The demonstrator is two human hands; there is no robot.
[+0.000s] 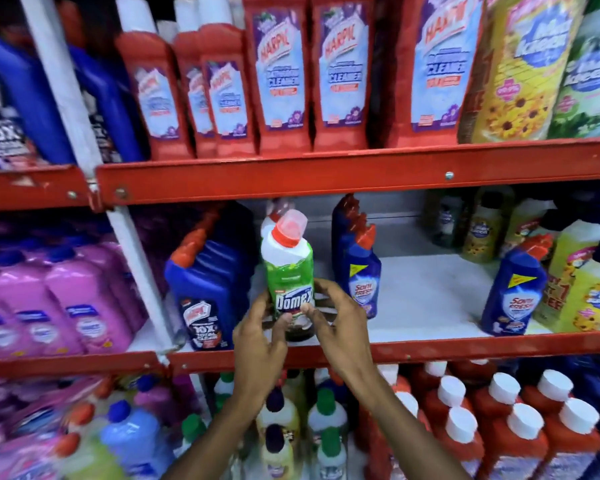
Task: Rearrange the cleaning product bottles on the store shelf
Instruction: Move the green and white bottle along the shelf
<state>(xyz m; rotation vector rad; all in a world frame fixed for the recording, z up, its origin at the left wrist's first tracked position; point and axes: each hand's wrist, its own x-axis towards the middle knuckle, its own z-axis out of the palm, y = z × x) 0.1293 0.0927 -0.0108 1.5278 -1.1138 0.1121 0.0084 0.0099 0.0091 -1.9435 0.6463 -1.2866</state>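
In the head view, the Domex bottle (288, 271), white with a green label and angled red cap, stands upright at the middle shelf's (430, 292) front edge. The left hand (260, 337) and right hand (340, 327) clasp its lower body from both sides. Two blue Sani Fresh bottles (362, 275) stand to its right, well apart from each other.

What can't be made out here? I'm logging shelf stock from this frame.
- Base of the green-and-white Domex bottle: head view, covered by the left hand and right hand.
- Small print on the red Harpic bottles: blurred.
- Green bottle at the right: cut by the frame edge.
- Dark bottles at the shelf back: dim, labels unreadable.
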